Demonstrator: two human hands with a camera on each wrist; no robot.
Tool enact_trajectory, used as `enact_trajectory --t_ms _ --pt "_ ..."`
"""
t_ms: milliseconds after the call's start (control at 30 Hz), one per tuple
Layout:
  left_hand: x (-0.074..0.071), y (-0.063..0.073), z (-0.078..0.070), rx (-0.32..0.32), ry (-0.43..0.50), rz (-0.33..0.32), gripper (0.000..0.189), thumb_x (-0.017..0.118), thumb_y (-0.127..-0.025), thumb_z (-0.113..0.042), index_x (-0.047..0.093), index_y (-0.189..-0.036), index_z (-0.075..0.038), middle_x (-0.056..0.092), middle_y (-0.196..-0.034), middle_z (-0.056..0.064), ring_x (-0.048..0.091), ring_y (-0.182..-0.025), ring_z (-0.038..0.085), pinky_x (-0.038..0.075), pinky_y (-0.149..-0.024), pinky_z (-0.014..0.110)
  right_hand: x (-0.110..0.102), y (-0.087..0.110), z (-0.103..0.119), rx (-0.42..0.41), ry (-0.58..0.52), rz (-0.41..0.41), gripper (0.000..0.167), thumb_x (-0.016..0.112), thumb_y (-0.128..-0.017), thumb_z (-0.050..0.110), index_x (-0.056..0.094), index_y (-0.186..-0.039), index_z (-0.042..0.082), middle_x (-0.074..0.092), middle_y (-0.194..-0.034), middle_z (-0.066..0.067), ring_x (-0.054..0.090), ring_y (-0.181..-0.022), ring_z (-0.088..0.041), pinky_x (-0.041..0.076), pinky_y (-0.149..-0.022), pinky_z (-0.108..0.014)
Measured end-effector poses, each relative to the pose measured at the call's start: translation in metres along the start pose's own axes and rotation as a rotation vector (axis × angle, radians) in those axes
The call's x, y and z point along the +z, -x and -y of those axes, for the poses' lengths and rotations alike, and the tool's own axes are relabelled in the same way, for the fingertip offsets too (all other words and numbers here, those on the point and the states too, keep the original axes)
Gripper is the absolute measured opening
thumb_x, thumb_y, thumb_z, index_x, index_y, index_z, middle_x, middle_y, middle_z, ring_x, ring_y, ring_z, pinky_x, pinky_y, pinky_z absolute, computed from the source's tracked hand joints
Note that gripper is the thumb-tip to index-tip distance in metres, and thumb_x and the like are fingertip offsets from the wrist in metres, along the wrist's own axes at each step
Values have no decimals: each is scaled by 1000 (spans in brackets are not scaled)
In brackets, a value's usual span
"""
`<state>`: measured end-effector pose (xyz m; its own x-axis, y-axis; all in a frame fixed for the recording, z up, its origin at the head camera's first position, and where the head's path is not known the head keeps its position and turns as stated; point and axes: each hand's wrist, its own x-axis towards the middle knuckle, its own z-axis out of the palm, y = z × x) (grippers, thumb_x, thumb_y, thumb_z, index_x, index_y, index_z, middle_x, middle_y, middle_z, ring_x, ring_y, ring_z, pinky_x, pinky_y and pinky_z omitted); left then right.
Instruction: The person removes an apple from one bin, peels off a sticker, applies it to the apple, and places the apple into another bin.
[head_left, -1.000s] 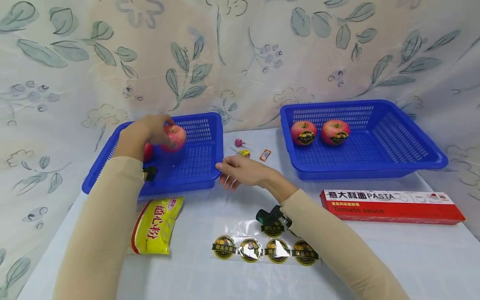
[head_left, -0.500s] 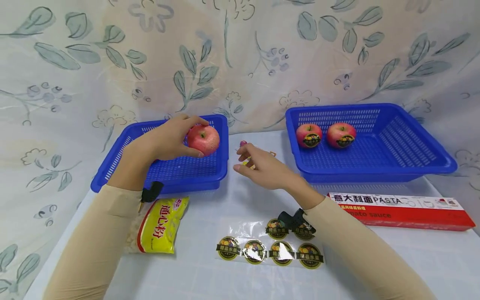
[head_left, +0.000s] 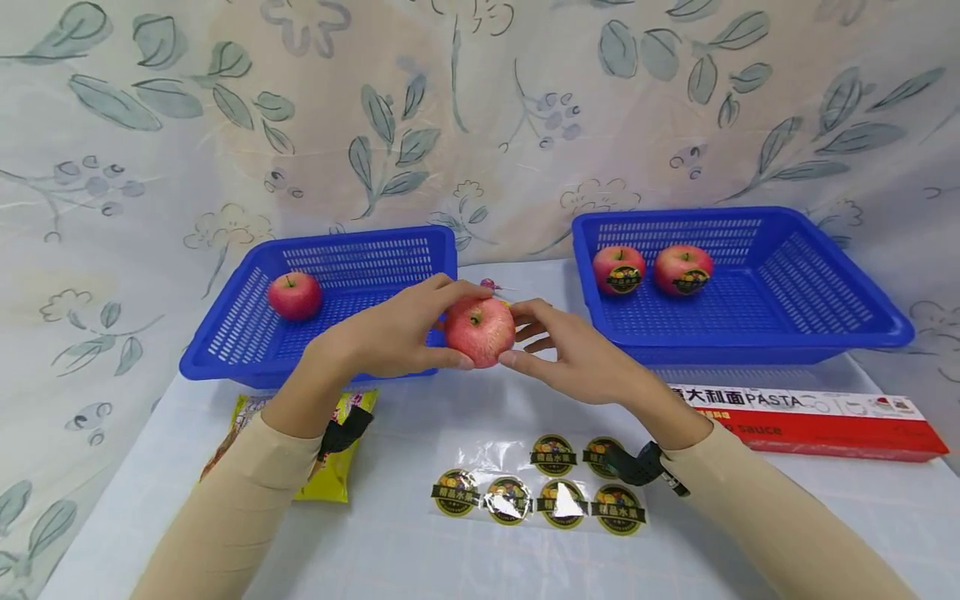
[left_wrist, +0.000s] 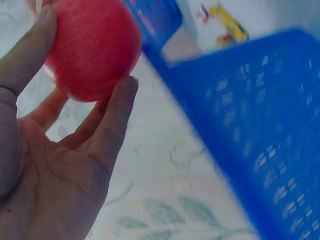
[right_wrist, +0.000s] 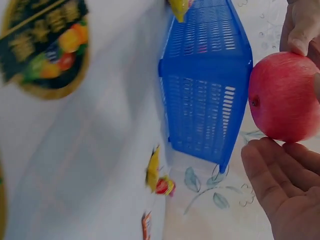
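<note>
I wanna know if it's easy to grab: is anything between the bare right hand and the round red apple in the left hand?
Nothing visible stands in the way. The bare right hand is right beside the round red apple, though I can't tell whether it grips. The bare left hand holds the opposite side.

The left hand [head_left: 405, 329] grips, thumb and fingers curved, facing the right hand [head_left: 577, 354]

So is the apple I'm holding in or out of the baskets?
Out: the left hand holds the apple above the table, beside the left basket.
</note>
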<state>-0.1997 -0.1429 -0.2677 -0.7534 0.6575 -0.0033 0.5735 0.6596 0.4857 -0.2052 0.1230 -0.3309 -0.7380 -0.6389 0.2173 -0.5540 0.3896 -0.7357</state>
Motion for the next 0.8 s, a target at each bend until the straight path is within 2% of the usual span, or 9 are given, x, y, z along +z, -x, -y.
enact_trajectory --t_ms 167,333,533,633,800 --pt "19 -5 -6 57 13 -77 80 83 -88 -29 41 -153 -10 52 -142 5 54 -127 18 53 -103 37 -3 10 -8 -1 -29 -10 48 67 -101 29 49 -142 11 63 -133 -3 66 -116 -20 57 -96 -38" --pt "33 -7 -7 85 44 -166 77 84 -87 -25 45 -150 -3 57 -139 8 58 -126 20 53 -103 35 -6 16 -14 9 -58 19 52 65 -103 26 42 -147 8 57 -140 -7 66 -119 -23 57 -97 -36" --pt "47 -9 -3 111 111 -194 74 83 -88 -16 45 -150 -1 57 -143 11 57 -131 24 53 -103 35 -8 21 -22 25 -54 44 60 63 -104 22 34 -155 5 51 -149 -11 64 -122 -25 57 -96 -35" --pt "59 -10 -1 77 105 -190 73 82 -89 -15 45 -150 -1 56 -144 12 57 -131 25 53 -103 34 -6 22 -27 42 -77 81 58 61 -105 21 34 -155 6 52 -148 -11 64 -122 -25 56 -97 -35" --pt "79 -15 1 6 19 -182 73 76 -94 -18 39 -154 0 53 -149 16 54 -136 29 48 -110 40 -3 23 -38 70 -64 110 58 60 -105 22 35 -155 8 52 -148 -11 64 -122 -25 56 -96 -37"
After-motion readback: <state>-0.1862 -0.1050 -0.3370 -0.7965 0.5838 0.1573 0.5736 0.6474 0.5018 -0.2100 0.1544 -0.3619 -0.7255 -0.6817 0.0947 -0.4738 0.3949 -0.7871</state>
